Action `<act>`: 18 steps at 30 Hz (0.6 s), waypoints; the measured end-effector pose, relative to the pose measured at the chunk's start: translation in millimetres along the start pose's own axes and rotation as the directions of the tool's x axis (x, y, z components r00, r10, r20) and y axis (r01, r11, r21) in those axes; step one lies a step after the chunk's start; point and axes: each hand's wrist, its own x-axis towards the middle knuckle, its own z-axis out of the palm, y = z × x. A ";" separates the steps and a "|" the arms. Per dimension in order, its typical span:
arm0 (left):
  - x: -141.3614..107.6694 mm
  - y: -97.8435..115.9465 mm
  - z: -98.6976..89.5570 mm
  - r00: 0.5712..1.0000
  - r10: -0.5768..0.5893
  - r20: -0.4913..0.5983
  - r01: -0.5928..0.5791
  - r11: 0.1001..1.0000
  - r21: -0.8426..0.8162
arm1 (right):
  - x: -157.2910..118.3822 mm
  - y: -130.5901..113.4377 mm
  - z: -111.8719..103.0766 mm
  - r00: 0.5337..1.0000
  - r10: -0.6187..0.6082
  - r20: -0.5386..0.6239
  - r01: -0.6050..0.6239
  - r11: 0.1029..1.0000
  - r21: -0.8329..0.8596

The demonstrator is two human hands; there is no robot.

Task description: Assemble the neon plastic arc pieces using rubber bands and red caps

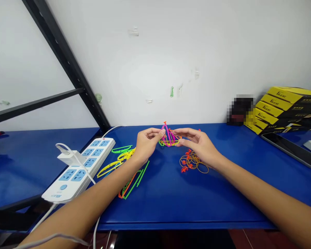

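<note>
- Head view, hands: left hand (147, 141) has thumb and forefinger brought together at the left side of a small plastic assembly (168, 134), pinching it.
- Right hand (199, 143) is at the assembly's right side, thumb and fingers parted with a visible gap; cannot tell whether the fingertips grip it or only touch.
- Assembly sits between both hands, toward the desk's far edge; pink uprights, yellow-green curved base, orange tip on top. Cannot tell if it rests on the blue desk (209, 204).
- Just below right hand: tan rubber bands (197, 162) in a loose tangle, small orange pegs (184, 169) among them and to their left.
- By left forearm: yellow pieces (123, 155), a green curved piece (121, 149) behind them; green strips (131, 188) and an orange strip (129, 183) nearer the front.
- Farther left: white power strip (77, 180), lying at a slant, with a white charger (72, 158) plugged in, cable trailing under left arm.
- Right side: dark phone (291, 148) lying flat, stacked yellow-black boxes (282, 103) behind it.
- Back: white wall (166, 52), black metal frame (69, 62) at left.
</note>
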 end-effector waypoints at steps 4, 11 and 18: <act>9.4 -7.8 -9.2 0.998 -0.070 0.003 0.069 0.990 0.122 | 5.6 4.4 -11.6 0.993 0.057 -0.103 -0.073 0.985 -0.158; 19.0 -12.4 -16.4 0.997 -0.083 0.004 0.081 0.988 0.133 | 5.6 8.9 -14.9 0.996 0.086 -0.024 -0.089 0.944 -0.318; 32.0 18.7 -49.9 0.953 0.095 0.286 -0.293 0.520 0.803 | 3.1 12.9 -19.0 0.990 -0.108 0.093 0.143 0.763 -0.630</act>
